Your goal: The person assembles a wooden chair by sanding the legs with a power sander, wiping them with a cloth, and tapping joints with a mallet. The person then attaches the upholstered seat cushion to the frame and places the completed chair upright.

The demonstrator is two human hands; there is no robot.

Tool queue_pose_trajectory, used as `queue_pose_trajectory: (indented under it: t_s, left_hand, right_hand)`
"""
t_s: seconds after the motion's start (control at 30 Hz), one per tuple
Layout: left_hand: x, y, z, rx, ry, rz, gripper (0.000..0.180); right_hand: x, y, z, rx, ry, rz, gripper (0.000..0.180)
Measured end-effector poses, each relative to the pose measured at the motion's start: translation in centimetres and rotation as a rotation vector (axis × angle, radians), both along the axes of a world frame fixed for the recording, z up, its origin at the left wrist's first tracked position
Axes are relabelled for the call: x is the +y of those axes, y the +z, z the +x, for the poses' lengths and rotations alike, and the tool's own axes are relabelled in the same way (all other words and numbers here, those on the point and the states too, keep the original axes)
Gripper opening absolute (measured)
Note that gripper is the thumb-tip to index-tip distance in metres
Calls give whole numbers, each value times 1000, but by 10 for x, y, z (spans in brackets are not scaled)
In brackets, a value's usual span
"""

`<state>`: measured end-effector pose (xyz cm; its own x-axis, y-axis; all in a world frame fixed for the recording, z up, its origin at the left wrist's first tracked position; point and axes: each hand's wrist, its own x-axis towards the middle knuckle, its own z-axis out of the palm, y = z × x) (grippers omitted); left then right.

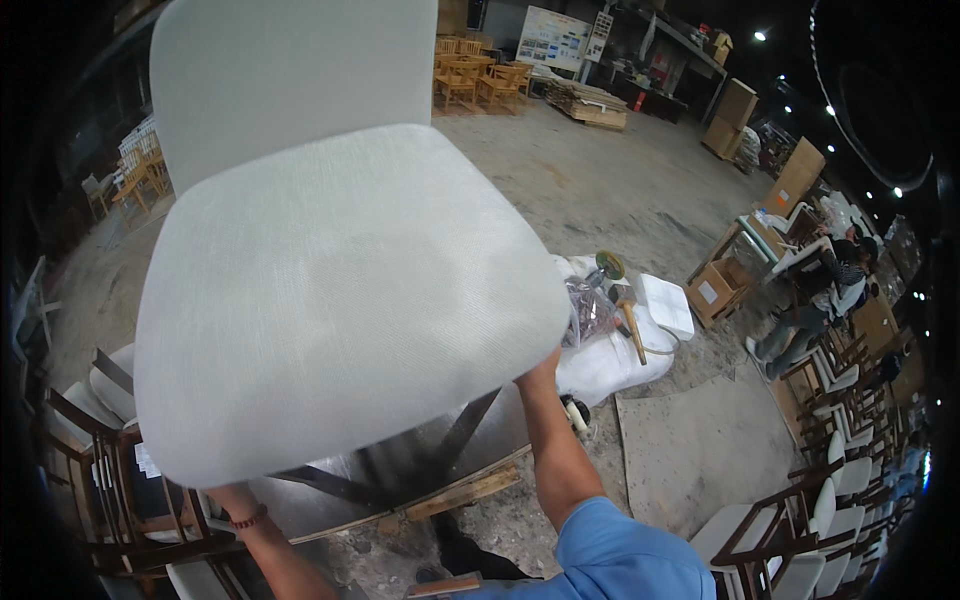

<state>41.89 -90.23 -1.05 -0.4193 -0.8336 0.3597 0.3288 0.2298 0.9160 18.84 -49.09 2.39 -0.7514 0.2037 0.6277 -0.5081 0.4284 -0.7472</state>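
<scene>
A chair with a pale upholstered seat (340, 300) and backrest (290, 70) fills the left and middle of the head view, its backrest away from me. Dark legs (462, 430) show below the seat, over a grey worktop (310, 505). My left hand (233, 498) reaches under the near left corner of the seat, and my right hand (541, 371) grips at the near right corner. Both sets of fingers are largely hidden by the seat, but the hands are closed on the chair from either side.
Right of the chair, a white-wrapped bundle (610, 372) carries a wooden-handled mallet (632, 325), a plastic bag (590, 312) and a white block (664, 306). Dark-framed chairs (835, 520) line the right; others (110, 420) stand left. A co-worker (825, 300) bends over a bench.
</scene>
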Motion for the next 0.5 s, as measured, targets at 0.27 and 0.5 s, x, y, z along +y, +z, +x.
queue_pose_trajectory:
  t_s: [0.27,0.5]
  left_hand:
    - [89,-10,98,179,-144,304,44]
    - [185,20,147,444,-519,731,47]
  right_hand:
    - [67,106,93,-520,348,-524,65]
    - [35,381,186,462,502,-215,63]
